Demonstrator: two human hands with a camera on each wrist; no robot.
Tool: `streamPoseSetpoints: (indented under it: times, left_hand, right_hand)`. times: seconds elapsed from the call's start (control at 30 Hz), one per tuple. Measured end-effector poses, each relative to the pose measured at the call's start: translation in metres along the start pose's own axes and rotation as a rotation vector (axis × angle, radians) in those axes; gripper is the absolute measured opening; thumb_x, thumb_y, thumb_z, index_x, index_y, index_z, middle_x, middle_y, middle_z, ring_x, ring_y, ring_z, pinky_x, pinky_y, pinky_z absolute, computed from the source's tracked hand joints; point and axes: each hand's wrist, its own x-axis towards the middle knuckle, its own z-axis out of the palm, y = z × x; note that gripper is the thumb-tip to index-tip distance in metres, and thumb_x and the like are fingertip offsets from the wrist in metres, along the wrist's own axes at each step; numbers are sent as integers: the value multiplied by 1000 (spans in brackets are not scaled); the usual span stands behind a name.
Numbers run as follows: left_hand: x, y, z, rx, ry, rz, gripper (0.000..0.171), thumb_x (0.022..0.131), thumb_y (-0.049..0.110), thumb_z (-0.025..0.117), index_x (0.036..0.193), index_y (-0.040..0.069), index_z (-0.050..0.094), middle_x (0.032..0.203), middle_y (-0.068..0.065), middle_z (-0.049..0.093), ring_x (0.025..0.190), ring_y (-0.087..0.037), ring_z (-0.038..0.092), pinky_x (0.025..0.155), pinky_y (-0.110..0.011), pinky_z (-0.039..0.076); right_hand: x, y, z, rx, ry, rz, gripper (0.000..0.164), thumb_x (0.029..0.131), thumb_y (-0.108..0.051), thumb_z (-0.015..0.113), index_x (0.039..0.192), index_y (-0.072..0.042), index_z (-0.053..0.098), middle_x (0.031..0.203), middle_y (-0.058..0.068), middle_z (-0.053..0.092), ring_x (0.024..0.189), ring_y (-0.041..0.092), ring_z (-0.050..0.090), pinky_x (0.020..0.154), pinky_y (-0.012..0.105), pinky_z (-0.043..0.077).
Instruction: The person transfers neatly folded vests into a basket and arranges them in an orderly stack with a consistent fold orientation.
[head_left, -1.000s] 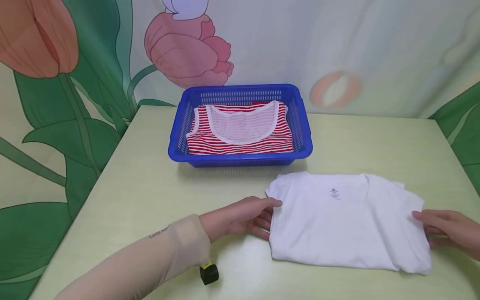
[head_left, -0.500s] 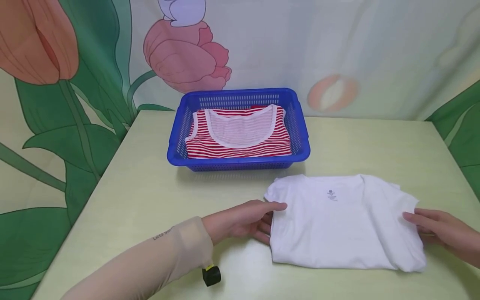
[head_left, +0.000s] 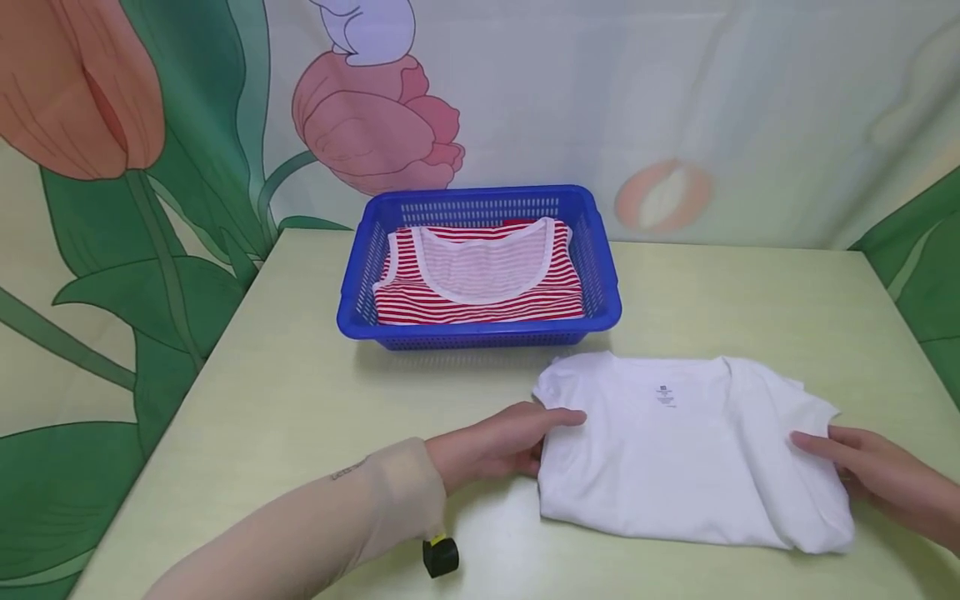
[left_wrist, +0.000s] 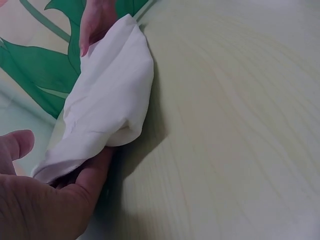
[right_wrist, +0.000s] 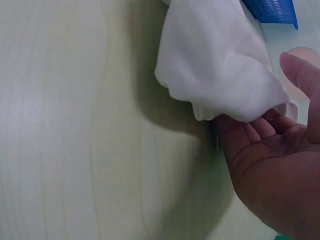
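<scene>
A folded white T-shirt [head_left: 675, 458] lies on the table in front of the blue basket, its neckline and printed label facing up. At its left side, my left hand [head_left: 502, 442] has its fingers tucked under the fold and its thumb above the cloth. In the left wrist view the left thumb [left_wrist: 19, 144] stands apart from the fabric. My right hand [head_left: 885, 475] reaches under the opposite side. The right wrist view has the right thumb [right_wrist: 300, 72] raised off the shirt and the fingertips hidden beneath it.
A blue plastic basket [head_left: 480, 332] stands at the back of the table [head_left: 285, 392], with a folded red-and-white striped tank top [head_left: 405, 287] inside. Behind the table hangs a cloth backdrop [head_left: 540, 100] printed with flowers. A small black device [head_left: 440, 556] hangs below my left wrist.
Both hands have slid further inward under the shirt's sides, thumbs now farther over the cloth. The right side of the shirt has shifted slightly left. The basket stays on its spot.
</scene>
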Motion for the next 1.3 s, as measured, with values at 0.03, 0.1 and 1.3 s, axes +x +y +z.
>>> streamPoseSetpoints:
  times: [0.03,0.1,1.3]
  left_hand:
    - [1,0,1,-2,0,6,39,88,35,63,109,4,51,97,-8,63,84,-17,61,72,-35,51]
    - [4,0,4,-13,1,19,40,88,33,64,110,4,49,98,-7,62,85,-17,60,73,-35,51]
    - [-27,15,-5,68,-3,136,23,89,14,65,107,3,55,96,-10,63,81,-18,62,71,-34,51]
  right_hand:
    - [0,0,1,4,-2,2,58,98,-39,50,128,9,37,118,8,51,98,12,52,80,31,47]
    - [0,0,2,17,1,8,57,98,-39,50,126,9,37,113,8,53,96,14,54,79,33,47]
    - [-22,0,-8,109,119,52,66,94,-39,58,139,0,30,107,8,60,92,26,60,76,41,50]
